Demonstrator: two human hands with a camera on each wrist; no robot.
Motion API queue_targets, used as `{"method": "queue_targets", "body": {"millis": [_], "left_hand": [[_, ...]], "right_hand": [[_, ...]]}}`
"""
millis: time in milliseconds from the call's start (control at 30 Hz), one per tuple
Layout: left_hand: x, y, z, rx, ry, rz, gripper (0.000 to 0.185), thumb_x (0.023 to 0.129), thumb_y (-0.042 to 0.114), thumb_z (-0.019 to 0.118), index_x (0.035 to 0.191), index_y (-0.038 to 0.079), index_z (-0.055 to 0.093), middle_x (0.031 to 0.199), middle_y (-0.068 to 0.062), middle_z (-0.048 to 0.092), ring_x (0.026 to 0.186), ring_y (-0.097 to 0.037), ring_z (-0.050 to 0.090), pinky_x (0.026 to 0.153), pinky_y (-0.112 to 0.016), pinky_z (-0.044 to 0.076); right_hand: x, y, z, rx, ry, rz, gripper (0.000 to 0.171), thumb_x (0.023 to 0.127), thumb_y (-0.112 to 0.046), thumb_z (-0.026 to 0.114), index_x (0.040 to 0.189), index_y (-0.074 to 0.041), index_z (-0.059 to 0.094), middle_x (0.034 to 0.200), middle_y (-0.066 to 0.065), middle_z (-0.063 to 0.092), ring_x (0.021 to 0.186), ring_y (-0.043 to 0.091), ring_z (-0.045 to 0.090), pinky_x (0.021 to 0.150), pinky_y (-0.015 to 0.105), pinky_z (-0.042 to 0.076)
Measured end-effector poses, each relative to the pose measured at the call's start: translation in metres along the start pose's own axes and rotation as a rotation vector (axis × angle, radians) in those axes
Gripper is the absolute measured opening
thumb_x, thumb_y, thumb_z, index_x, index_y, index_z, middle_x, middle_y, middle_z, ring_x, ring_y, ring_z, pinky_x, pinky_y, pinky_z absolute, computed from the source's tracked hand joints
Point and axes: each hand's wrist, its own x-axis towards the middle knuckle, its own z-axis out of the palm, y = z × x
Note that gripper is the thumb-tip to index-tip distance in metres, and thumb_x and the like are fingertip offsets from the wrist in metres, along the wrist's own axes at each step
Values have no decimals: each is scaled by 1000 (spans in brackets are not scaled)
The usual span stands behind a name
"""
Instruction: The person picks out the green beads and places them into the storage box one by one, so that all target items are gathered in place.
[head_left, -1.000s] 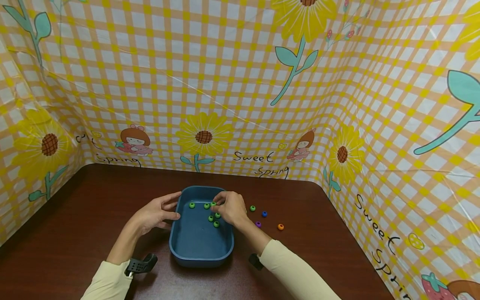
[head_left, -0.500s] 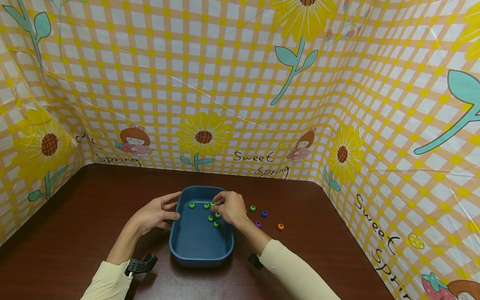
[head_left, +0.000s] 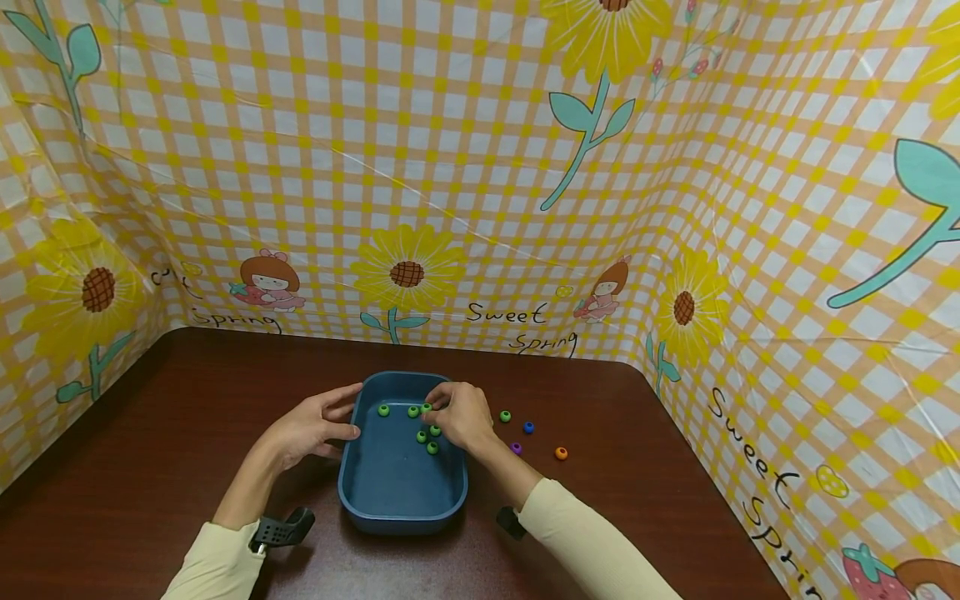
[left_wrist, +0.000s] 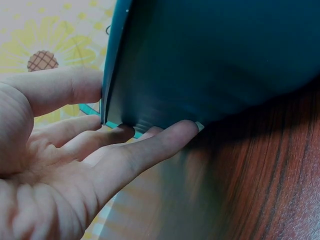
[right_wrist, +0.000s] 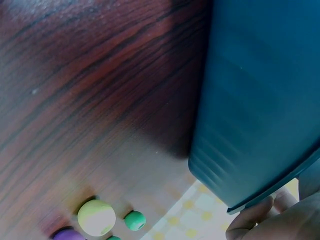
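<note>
No displacement is visible across the head views; the sole difference is a very slight shift of the whole picture, consistent with a small movement of my head. My left hand (head_left: pixel 311 431) shows the same pose at the left wall of the blue tray (head_left: pixel 352 483), thumb on its rim and fingers on its outer side. My right hand (head_left: pixel 461 417) shows the same pose over the tray's far right part, fingertips at one green bead (head_left: pixel 426 407). The green beads in the tray (head_left: pixel 384 410) and the loose beads on the table (head_left: pixel 150 433) beside it, among them the orange bead (head_left: pixel 561 453), occupy the same places.
</note>
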Motion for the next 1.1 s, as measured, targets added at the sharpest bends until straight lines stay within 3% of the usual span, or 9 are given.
{"method": "queue_targets", "body": {"millis": [1100], "left_hand": [[-1,2,1,6,0,-10,79,96,0,65,161,4,21,160,-32,29,132,-54,51,89,-61,56]], "right_hand": [[-2,1,0,-6,0,-16,14,83,-14,83,96,-9,79,87,6,76,79,19,68,60,27,51]]}}
